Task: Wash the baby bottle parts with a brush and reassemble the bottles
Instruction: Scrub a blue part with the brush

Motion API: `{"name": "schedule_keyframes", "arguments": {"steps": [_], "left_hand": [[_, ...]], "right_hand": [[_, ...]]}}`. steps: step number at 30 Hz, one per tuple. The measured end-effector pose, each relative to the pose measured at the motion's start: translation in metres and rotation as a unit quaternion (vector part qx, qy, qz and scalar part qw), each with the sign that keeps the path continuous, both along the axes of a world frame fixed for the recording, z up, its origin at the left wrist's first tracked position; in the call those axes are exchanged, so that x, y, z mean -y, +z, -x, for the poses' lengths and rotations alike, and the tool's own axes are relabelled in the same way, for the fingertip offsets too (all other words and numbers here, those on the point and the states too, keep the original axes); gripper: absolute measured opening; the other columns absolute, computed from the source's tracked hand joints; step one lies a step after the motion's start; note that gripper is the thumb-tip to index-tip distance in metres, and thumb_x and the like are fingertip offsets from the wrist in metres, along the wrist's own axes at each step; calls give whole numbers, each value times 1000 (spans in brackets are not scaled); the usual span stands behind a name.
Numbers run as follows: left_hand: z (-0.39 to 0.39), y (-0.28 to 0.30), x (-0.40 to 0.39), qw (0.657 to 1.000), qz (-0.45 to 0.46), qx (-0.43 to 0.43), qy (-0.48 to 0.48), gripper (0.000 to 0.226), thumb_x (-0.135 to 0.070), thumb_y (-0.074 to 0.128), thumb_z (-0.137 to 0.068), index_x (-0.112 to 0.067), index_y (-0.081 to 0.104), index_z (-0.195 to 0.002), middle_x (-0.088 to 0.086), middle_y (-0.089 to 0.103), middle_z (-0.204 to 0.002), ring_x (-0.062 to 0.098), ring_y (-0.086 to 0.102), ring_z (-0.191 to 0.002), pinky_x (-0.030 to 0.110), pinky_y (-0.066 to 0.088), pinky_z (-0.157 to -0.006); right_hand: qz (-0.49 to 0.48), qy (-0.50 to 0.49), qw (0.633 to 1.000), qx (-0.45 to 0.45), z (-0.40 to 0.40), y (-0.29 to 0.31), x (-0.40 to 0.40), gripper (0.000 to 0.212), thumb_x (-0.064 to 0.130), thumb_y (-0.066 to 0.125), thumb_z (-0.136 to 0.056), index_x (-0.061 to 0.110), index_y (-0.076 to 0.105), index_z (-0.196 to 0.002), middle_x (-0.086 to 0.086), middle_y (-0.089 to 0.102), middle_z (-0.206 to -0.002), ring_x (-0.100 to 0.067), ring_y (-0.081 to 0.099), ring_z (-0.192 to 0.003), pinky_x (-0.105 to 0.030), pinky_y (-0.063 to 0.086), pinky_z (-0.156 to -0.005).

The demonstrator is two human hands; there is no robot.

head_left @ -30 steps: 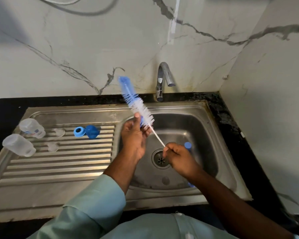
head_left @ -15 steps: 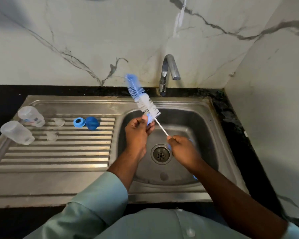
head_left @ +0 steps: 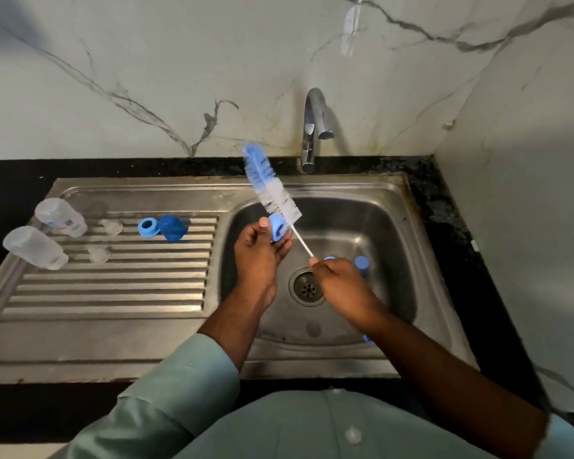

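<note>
Over the steel sink's (head_left: pixel 391 207) basin I have both hands raised. My left hand (head_left: pixel 259 256) curls its fingers and thumb around a small blue plastic collar ring (head_left: pixel 276 226), holding it above the basin's left side. Through that ring runs the bottle brush (head_left: pixel 272 190): a thin white wire stem with a fat cylinder of bristles, white near the ring and blue toward the fuzzy tip, which tilts up and left toward the sink's back edge. My right hand (head_left: pixel 342 283) pinches the lower end of the stem, fingers closed tight on it, just above the round perforated drain (head_left: pixel 307 288). Blue handle parts poke out behind that hand.

On the ribbed steel drainboard (head_left: pixel 113 293) at the sink's left side, two clear plastic bottle bodies (head_left: pixel 35 248) lie on their sides near the far left corner, one just behind the other. Two soft transparent nipples (head_left: pixel 110 226) sit beside them on the ridges. Nearer the basin, at the drainboard's back, a blue ring (head_left: pixel 148 227) rests touching a darker blue domed cap (head_left: pixel 174 228). A curved chrome tap (head_left: pixel 315 127) stands at the basin's back edge against veined marble.
</note>
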State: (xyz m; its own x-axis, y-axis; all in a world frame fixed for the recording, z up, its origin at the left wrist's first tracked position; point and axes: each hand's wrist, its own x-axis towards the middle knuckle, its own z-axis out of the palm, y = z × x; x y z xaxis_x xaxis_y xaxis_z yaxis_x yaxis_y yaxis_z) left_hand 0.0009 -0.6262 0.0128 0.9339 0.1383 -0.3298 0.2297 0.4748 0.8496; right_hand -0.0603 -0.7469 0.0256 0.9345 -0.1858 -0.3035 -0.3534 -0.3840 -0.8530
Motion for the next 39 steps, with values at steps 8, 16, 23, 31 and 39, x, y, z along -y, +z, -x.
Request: {"name": "schedule_keyframes", "arguments": {"steps": [8, 16, 23, 31, 39], "left_hand": [[-1, 3, -4, 989, 130, -63, -22, 37, -29, 60, -95, -4, 57, -122, 12, 72, -96, 20, 74, -76, 29, 61, -65], [-26, 11, -15, 969, 217, -118, 11, 25, -31, 51, -101, -12, 66, -107, 1, 72, -88, 15, 68, -89, 37, 60, -73], [-29, 23, -6, 980, 177, -90, 21, 3, -12, 62, -94, -11, 62, -97, 10, 71, -93, 18, 69, -78, 34, 58, -75], [-18, 18, 2, 987, 134, -91, 0, 7, -20, 58, -97, -15, 64, -96, 8, 73, -99, 19, 72, -73, 35, 59, -68], [-15, 18, 8, 983, 141, -117, -26, 31, -33, 52, -99, -14, 57, -123, 13, 69, -109, 16, 72, -73, 32, 60, -62]], "right_hand": [[-40, 11, 998, -40, 7, 4, -6, 49, 36, 48, -98, 18, 37, -53, 9, 34, -40, -7, 32, -39, -23, 29, -47], [-205, 7, 964, -170, 30, 10, -2, 49, 44, 41, -99, 23, 31, -55, 6, 25, -44, -8, 16, -35, -14, 9, -38], [-268, -6, 939, -216, 21, 18, 2, 51, 51, 38, -97, 23, 30, -56, 5, 27, -43, -7, 18, -31, -12, 12, -32], [-258, 27, 936, -239, 10, 28, 2, 52, 52, 35, -98, 22, 32, -55, 4, 28, -43, -7, 18, -32, -11, 9, -36], [-211, 15, 956, -204, 7, 30, -9, 49, 50, 36, -98, 22, 35, -58, 3, 31, -46, -10, 21, -36, -15, 13, -37]]}}
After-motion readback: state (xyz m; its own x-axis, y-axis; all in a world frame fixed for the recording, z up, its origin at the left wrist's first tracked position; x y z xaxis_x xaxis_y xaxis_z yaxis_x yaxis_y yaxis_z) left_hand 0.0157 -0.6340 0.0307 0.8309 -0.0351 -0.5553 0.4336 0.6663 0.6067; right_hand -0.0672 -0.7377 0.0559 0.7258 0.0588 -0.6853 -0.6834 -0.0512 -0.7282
